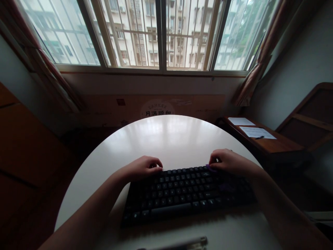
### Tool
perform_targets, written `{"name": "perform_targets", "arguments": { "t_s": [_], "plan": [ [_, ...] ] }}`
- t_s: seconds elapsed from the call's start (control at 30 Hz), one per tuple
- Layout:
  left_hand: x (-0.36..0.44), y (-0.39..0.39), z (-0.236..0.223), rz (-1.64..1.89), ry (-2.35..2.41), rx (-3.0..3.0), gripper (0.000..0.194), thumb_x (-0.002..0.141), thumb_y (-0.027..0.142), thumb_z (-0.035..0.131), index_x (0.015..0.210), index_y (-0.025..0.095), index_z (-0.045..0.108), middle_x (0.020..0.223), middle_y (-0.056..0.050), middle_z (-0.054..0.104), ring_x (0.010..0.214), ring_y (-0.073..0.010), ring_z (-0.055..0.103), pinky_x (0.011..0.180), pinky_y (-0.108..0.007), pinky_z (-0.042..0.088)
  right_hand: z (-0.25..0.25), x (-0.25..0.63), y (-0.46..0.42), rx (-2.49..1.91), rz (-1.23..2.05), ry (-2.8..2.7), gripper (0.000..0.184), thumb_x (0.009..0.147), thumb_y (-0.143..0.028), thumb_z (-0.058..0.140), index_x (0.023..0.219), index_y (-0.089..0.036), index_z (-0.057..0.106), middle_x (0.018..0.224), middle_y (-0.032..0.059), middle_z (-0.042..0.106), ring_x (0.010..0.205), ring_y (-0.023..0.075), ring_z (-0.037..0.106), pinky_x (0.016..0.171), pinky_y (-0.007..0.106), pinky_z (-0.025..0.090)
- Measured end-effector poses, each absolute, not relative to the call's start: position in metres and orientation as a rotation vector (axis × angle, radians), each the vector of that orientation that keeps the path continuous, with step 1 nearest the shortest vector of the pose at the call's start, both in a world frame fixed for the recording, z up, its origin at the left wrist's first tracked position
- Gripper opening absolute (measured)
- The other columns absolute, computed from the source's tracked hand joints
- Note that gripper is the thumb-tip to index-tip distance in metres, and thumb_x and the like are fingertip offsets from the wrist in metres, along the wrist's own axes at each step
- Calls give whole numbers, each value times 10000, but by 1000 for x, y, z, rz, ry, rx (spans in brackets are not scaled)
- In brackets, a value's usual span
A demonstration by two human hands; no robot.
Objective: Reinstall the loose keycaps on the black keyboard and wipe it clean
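A black keyboard [177,191] lies slightly askew on the white round table [104,159]. At its far left corner, my left hand [146,167] has curled fingers, thumb and forefinger closed at the keyboard's back edge. My right hand [225,161] is over the far right part, fingertips pinched on a small purple piece [211,168] by the top row of keys. Whether that piece is cloth I cannot tell. More purple shows dimly among the shaded keys under the right wrist, and the forearm covers part of the keyboard's right end.
A blurred pen-like object [192,242] lies near the table's front edge. To the right, a low wooden table [288,140] bears papers [257,132] and a dark pen. A large printed box [104,107] stands beneath the barred window [162,34]. Curtains hang at both sides.
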State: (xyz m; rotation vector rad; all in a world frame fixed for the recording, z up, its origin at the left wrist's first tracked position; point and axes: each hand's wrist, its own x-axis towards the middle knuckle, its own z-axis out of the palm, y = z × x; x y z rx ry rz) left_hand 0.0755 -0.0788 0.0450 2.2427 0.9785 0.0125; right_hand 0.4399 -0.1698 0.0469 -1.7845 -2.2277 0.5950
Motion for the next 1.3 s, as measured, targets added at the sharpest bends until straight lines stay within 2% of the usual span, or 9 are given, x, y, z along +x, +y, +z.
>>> {"name": "perform_targets", "arguments": {
  "t_s": [0.2,0.37,0.47,0.6,0.73,0.97,1.17,1.3],
  "plan": [
    [75,-79,45,1,982,2248,422,903,573,516,1045,236,727,1046,-61,735,938,-232,659,798,-311,493,45,451,-168,-1835,493,-2134,203,858,-380,628,835,-223,755,935,66,759,871,240,675,765,318,487],
    [76,-81,47,3,990,2247,434,902,579,518,1044,227,729,1028,-64,735,920,-234,662,786,-309,495,45,482,-170,-1702,862,-2006,348,837,-516,658,883,-186,761,889,69,772,855,251,696,743,308,514],
    [76,-80,47,0,981,2254,434,898,584,518,1039,233,729,1029,-62,735,922,-230,660,791,-306,496,43,482,-170,-1706,912,-2065,253,813,-427,677,856,-193,764,884,59,772,862,254,697,762,315,515],
    [76,-79,46,3,985,2255,426,903,580,516,1033,235,729,1025,-60,735,920,-226,659,793,-305,496,39,467,-166,-1788,730,-2131,172,790,-352,660,810,-205,748,871,55,753,824,238,676,716,309,501],
    [76,-79,45,11,977,2252,408,909,560,525,1043,234,730,1032,-56,737,925,-226,661,789,-299,493,39,459,-165,-1821,603,-2136,155,807,-334,639,815,-221,746,916,54,752,859,240,674,757,319,499],
    [75,-79,44,19,988,2237,428,904,574,525,1049,227,731,1032,-60,740,924,-237,667,786,-311,494,38,469,-170,-1780,776,-2143,238,803,-370,672,963,-229,779,1016,59,757,950,260,684,828,327,516],
    [75,-80,47,12,973,2251,416,913,560,522,1044,225,731,1036,-63,736,936,-238,663,801,-314,491,41,465,-170,-1806,792,-2137,187,789,-322,659,890,-217,777,948,51,758,894,245,690,775,314,520],
    [77,-80,48,-3,983,2257,422,908,563,520,1036,221,732,1028,-62,737,928,-241,662,799,-318,489,41,462,-168,-1836,861,-2112,214,820,-354,635,903,-208,768,956,58,763,893,246,694,766,312,519]
  ]
}}
